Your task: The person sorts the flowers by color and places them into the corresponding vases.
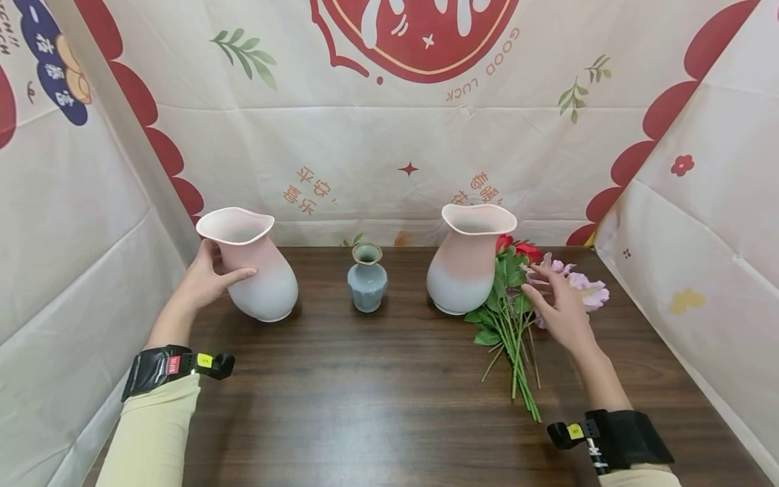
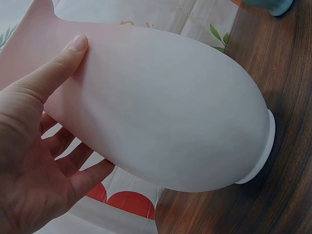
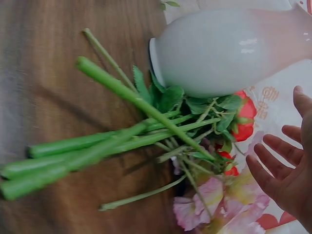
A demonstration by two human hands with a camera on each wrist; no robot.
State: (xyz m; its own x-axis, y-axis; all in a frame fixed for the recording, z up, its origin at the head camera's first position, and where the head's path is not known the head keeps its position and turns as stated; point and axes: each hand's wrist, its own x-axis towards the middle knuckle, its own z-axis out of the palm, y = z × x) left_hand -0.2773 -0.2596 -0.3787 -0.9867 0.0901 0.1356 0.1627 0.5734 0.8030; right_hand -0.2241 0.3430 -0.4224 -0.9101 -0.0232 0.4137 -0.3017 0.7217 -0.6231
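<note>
My left hand (image 1: 203, 276) grips a pink-and-white vase (image 1: 263, 287) below its wavy rim, thumb on the near side and fingers round the left side. In the left wrist view the thumb presses on the pink part of the vase (image 2: 170, 97), and its white foot shows at the wood. Over a bunch of artificial flowers lies my right hand (image 1: 562, 311), its fingers spread and holding nothing. Red roses (image 1: 528, 252) and pale purple flowers (image 1: 589, 292) form the blooms; green stems (image 1: 516, 358) point toward me. In the right wrist view the fingers are apart from the red rose (image 3: 244, 117).
A second pink-and-white vase (image 1: 462, 277) stands upright just left of the flowers. Between the two large vases is a small blue-grey vase (image 1: 368, 287). Printed cloth (image 1: 365, 135) walls the dark wooden table (image 1: 353, 406) at the back and both sides.
</note>
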